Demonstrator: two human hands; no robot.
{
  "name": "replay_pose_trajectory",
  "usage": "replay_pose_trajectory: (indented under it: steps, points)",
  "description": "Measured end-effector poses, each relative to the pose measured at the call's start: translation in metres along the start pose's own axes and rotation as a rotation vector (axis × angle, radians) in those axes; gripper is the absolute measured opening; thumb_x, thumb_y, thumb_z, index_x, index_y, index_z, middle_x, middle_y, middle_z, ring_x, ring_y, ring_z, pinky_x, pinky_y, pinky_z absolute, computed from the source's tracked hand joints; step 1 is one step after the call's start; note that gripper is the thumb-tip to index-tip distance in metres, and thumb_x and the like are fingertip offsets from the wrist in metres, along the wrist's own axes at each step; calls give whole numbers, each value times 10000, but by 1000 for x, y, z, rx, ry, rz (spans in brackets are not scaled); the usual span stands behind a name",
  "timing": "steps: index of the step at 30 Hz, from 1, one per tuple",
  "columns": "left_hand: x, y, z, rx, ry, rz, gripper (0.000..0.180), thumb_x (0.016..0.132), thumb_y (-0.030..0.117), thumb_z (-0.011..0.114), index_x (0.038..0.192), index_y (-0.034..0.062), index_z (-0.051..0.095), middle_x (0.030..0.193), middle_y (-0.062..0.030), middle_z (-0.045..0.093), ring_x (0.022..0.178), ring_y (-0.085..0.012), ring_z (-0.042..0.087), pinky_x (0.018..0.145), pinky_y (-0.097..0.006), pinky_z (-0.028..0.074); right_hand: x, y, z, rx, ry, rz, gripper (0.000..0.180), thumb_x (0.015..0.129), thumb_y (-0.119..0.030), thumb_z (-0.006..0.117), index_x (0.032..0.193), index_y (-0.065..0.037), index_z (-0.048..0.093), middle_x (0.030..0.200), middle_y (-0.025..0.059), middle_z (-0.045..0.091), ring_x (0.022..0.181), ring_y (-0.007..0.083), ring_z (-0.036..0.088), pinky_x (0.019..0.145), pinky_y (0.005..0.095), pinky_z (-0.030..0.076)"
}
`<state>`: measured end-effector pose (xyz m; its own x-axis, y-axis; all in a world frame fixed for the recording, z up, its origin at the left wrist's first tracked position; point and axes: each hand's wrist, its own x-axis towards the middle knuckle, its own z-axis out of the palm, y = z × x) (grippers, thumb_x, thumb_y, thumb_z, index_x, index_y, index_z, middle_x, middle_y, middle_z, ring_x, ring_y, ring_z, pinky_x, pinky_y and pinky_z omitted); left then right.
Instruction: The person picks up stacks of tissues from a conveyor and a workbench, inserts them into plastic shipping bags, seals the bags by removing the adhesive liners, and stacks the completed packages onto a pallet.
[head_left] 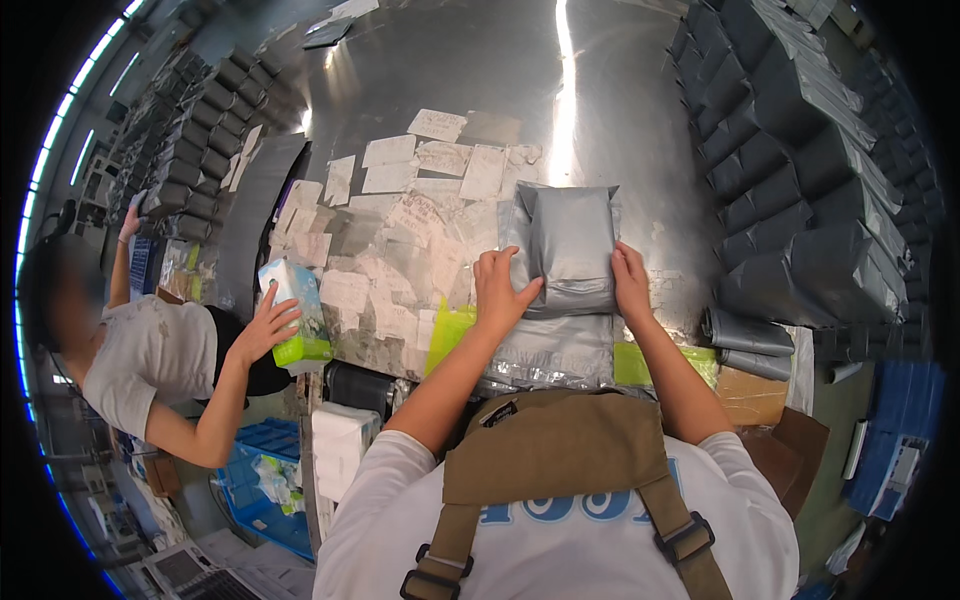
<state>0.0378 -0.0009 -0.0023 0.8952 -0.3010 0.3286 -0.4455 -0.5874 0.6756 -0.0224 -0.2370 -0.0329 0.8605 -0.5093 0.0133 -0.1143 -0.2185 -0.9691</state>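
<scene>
Pressing down on a filled grey mailer bag [570, 250], both hands lie flat with fingers spread rather than curled around anything. The left hand [500, 290] covers the bag's near-left corner and the right hand [630, 283] rests along its near-right edge. The bag lies on the steel desk [480, 70], near its middle and just in front of the person, on top of a flat stack of empty grey mailers [555, 350] at the desk's near edge. Its far end looks folded over, and the near flap sits between the two hands.

To do this well, I would keep both palms low and even, so the trapped air moves out toward the open side and the flap lies without wrinkles. The hands should work from the middle outward, holding the bag square to the stack below so it does not slide. Pressure is best kept on the seam, not on the bulging contents.

Around it, white paper labels [400, 200] are stuck across the desk to the left. Piles of packed grey parcels [800, 150] stand on the right, and more are on the far left. On the left a co-worker's hand [265, 325] holds a white and green package [298, 310].
</scene>
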Motion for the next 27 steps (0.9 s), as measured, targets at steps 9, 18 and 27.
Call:
replay_pose_trajectory:
  steps: [9, 18, 27]
  points:
    - [-12, 105, -23, -711, -242, 144, 459, 956, 32, 516, 1399, -21, 409, 1268, -158, 521, 1227, -249, 495, 1049, -367, 400, -39, -142, -97, 349, -200, 69, 960, 748, -283, 805, 1485, 5, 260, 1448, 170, 406, 1351, 259, 380, 1127, 356, 271]
    - [-23, 218, 155, -711, -920, 613, 280, 873, -29, 499, 1117, -4, 633, 1162, -189, 612, 1100, -366, 587, 944, -408, 479, -175, -169, -355, -993, 150, -447, 935, 491, -123, 868, 1340, 2, 496, 1251, 192, 554, 1170, 366, 536, 1008, 455, 414]
    - [-22, 271, 310, -334, -952, 606, 347, 808, 150, 609, 1120, 3, 646, 1161, -243, 625, 1080, -412, 584, 951, -451, 465, -76, -155, -427, -1157, -152, -577, 832, 462, -148, 811, 1252, -46, 571, 1154, 141, 582, 1085, 362, 542, 938, 474, 441]
